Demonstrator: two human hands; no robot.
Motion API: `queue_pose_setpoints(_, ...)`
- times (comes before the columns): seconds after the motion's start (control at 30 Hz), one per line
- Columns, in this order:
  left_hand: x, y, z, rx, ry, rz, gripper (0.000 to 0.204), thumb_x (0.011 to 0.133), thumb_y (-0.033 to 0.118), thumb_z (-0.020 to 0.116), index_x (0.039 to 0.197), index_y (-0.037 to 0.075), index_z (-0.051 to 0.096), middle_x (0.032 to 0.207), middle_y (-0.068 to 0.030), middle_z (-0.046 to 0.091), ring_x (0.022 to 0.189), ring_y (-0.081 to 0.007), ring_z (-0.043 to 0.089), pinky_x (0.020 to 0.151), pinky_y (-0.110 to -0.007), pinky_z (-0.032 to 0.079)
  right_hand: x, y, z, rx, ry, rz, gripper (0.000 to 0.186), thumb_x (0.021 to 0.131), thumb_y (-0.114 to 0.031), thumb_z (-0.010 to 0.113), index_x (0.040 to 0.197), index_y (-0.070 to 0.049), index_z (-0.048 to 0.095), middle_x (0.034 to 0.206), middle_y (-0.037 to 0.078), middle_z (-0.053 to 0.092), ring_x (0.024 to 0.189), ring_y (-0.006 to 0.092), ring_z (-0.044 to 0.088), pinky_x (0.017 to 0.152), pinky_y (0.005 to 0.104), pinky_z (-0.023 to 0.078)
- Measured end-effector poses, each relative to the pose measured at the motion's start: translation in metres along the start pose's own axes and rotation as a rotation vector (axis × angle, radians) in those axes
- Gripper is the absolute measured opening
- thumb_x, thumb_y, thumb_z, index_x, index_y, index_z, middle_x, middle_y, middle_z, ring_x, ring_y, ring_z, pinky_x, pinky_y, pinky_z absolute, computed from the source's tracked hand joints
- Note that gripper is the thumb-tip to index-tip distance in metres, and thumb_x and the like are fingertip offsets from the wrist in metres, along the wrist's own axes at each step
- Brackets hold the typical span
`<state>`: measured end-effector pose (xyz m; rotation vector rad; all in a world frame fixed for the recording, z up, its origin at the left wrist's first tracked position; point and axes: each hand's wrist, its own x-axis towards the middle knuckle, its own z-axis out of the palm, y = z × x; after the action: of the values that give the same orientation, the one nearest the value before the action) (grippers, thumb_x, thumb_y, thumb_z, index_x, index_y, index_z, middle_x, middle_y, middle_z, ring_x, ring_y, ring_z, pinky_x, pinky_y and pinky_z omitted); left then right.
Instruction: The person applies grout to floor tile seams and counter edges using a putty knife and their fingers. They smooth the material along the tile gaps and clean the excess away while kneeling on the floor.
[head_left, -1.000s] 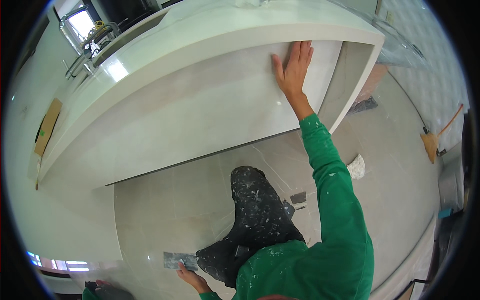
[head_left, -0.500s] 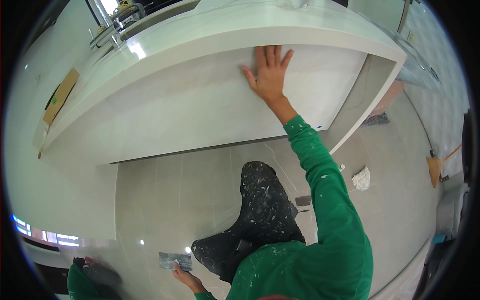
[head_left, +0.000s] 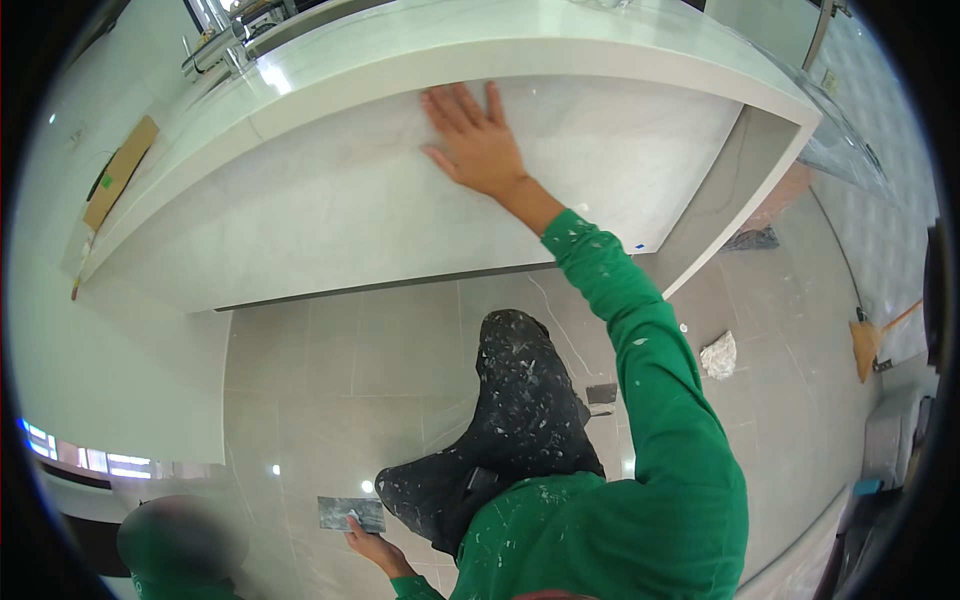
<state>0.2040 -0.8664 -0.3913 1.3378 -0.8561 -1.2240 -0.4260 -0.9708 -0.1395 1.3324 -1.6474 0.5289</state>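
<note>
My right hand (head_left: 476, 143) lies flat with fingers spread against a pale upright panel (head_left: 330, 215). Its fingertips reach up to the underside of the overhanging white countertop (head_left: 430, 65). Low on the left, my left hand (head_left: 372, 541) grips a flat grey rectangular plate (head_left: 345, 514) by its near edge, thumb on top. A small whitish dab shows near that thumb. The plate is held beside my bent knee, well away from the panel.
A chrome faucet (head_left: 215, 50) stands at the back left, near a cardboard piece (head_left: 122, 172). A white end panel (head_left: 740, 200) closes the counter's right side. On the floor are a crumpled white cloth (head_left: 718, 355) and a dark flat piece (head_left: 601, 394). Another person (head_left: 180, 545) is at lower left.
My right hand has slid left along the panel, staying just below the countertop edge. The left hand keeps its hold on the plate. The other person's head has come further into view.
</note>
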Motion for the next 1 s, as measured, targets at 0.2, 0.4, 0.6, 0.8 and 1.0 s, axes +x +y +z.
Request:
queue_pose_setpoints(0.2,0.008,-0.014,-0.005,0.003,0.000,-0.023,0.039,0.103,0.029,0.056,0.121,-0.006,0.052,0.119,-0.0166,0.062,0.104,-0.0230,0.061,0.093,-0.039,0.049,-0.063,0.082,-0.040,-0.156,0.089,0.230,0.076,0.092,-0.046,0.060,0.151,-0.004,0.037,0.160,0.017,0.031,0.149,0.0385,0.024,0.114,0.0684,0.017)
queue_pose_setpoints(0.4,0.031,-0.030,0.005,-0.001,-0.040,-0.062,0.038,0.101,0.031,0.061,0.112,-0.005,0.053,0.113,-0.0177,0.063,0.101,-0.0234,0.062,0.090,-0.039,0.050,-0.184,0.090,-0.088,-0.007,0.248,0.657,0.070,0.094,-0.028,0.065,0.150,0.002,0.035,0.154,0.029,0.033,0.144,0.0437,0.030,0.116,0.0563,0.022)
queue_pose_setpoints(0.6,0.030,-0.063,0.024,0.343,-0.072,-0.052,0.043,0.101,0.035,0.059,0.107,-0.008,0.056,0.110,-0.0181,0.063,0.096,-0.0237,0.060,0.089,-0.040,0.048,-0.501,-0.005,-0.092,0.218,-0.364,1.173,0.072,0.087,-0.032,0.073,0.142,0.003,0.042,0.138,0.029,0.050,0.129,0.0467,0.046,0.109,0.0477,0.038)
queue_pose_setpoints(0.8,0.018,-0.115,-0.013,0.839,-0.044,-0.101,0.066,0.099,0.049,0.055,0.110,-0.016,0.058,0.112,-0.0285,0.062,0.097,-0.0346,0.057,0.092,-0.050,0.044,-0.615,-0.139,-0.139,-0.052,-0.762,1.904,0.090,0.076,-0.043,0.081,0.143,0.000,0.039,0.136,0.024,0.049,0.124,0.0438,0.050,0.100,0.0528,0.045)
queue_pose_setpoints(1.0,0.003,-0.137,0.008,1.125,-0.031,0.005,0.075,0.100,0.056,0.048,0.093,-0.019,0.061,0.089,-0.0341,0.061,0.082,-0.0399,0.057,0.081,-0.052,0.045,-0.621,-0.153,-0.144,-0.186,-0.791,1.893,0.091,0.074,-0.042,0.083,0.143,-0.001,0.041,0.135,0.022,0.049,0.123,0.0415,0.049,0.100,0.0508,0.045)
